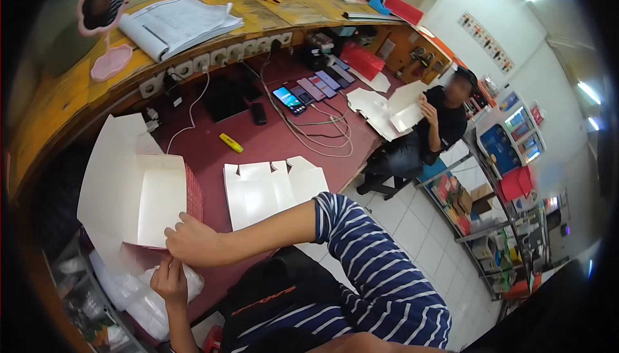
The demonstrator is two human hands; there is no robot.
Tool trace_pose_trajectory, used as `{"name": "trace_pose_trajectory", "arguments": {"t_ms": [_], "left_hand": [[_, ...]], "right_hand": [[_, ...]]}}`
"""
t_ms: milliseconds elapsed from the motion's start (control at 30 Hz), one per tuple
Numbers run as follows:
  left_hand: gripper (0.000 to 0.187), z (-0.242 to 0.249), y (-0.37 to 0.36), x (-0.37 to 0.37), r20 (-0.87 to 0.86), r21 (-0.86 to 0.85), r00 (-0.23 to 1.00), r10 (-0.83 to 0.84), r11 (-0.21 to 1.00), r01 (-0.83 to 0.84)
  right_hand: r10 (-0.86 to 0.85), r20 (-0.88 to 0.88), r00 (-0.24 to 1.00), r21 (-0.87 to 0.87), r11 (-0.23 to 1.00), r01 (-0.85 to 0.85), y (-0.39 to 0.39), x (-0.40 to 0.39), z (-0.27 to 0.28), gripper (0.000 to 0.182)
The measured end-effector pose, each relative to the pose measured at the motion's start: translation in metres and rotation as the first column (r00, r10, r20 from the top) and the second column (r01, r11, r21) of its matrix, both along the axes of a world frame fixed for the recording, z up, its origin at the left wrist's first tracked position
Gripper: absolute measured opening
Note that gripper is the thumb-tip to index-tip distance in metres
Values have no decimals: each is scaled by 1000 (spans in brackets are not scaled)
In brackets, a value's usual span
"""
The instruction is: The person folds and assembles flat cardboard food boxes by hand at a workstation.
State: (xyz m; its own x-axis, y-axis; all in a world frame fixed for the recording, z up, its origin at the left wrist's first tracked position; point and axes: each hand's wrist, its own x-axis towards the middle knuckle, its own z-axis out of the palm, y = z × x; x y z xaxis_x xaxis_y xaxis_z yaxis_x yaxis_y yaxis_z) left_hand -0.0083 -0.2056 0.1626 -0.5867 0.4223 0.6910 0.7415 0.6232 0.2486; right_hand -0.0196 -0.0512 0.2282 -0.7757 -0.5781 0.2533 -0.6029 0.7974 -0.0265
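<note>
A white cardboard box (162, 195) stands open at the left of the dark red tabletop, its large lid flap (106, 185) spread out to the left. Its right side is red with fine lines. My right hand (192, 241), fingers curled, grips the near corner of this box. Just below, my left hand (169, 281) pinches the same corner, its fingertips partly hidden by the box and my right hand. Beside the box, under my right forearm, lies flat, creased white cardboard (274, 188) with notched edges. A yellow highlighter (231, 143) rests beyond it.
Several phones (313, 88) and tangled cables lie at the back. Sockets line a yellow wooden shelf (258, 14), which holds papers (180, 24) and a pink mirror (103, 11). Plastic bags (145, 301) are below my hands. At right, a seated person (445, 114) holds white cardboard.
</note>
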Motion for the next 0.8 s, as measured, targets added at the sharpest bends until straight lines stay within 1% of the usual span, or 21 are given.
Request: {"name": "trace_pose_trajectory", "arguments": {"t_ms": [33,100,133,167,200,233,267,300,333,367,433,500,567,700,767,800], "left_hand": [[17,0,-1,1,20,-21,1000,14,1000,-13],[15,1,-3,-2,19,-29,1000,-19,999,20],[13,7,-1,-4,43,-66,998,-44,997,47],[11,11,1,-4,67,-99,995,-68,992,74],[11,11,3,-4,66,-97,996,-66,993,72],[9,10,5,-2,91,-122,996,-19,992,30],[8,10,7,-1,115,-150,993,27,989,-10],[8,11,8,0,115,-153,993,29,988,-11],[8,13,10,1,158,-125,987,25,992,-5],[8,14,12,1,201,-96,979,20,995,0],[9,14,12,2,219,-65,976,8,998,7],[10,16,14,4,236,-33,972,-2,999,10],[11,18,17,5,148,-6,989,-1,1000,1],[12,2,6,6,190,-34,981,28,999,-22],[12,1,3,3,104,7,994,-36,999,35],[12,0,0,2,103,10,994,-34,999,33]], "right_hand": [[-13,-1,1000,1,1000,13,1,1,-2,11],[-19,-22,1000,2,1000,19,1,1,-7,11],[-17,-21,1000,-1,1000,17,2,1,-3,11],[4,17,1000,21,1000,-4,5,-1,0,11],[23,56,998,43,999,-26,8,-3,3,10],[25,57,998,43,999,-28,11,-4,8,10],[28,130,991,55,998,-36,14,-5,15,10],[31,200,979,66,997,-45,15,-6,18,9],[33,199,980,64,997,-47,14,-5,17,9],[38,167,985,43,998,-46,14,-4,14,9],[47,134,990,25,998,-51,12,-1,7,9],[9,8,1000,-46,999,-8,7,4,-2,8],[-1,-15,1000,-54,999,0,4,8,-6,8],[-39,-60,997,-63,997,35,1,10,-11,8],[-42,-75,996,-60,998,37,-2,10,-12,8],[-42,-88,995,-57,998,37,-3,10,-12,8]]}}
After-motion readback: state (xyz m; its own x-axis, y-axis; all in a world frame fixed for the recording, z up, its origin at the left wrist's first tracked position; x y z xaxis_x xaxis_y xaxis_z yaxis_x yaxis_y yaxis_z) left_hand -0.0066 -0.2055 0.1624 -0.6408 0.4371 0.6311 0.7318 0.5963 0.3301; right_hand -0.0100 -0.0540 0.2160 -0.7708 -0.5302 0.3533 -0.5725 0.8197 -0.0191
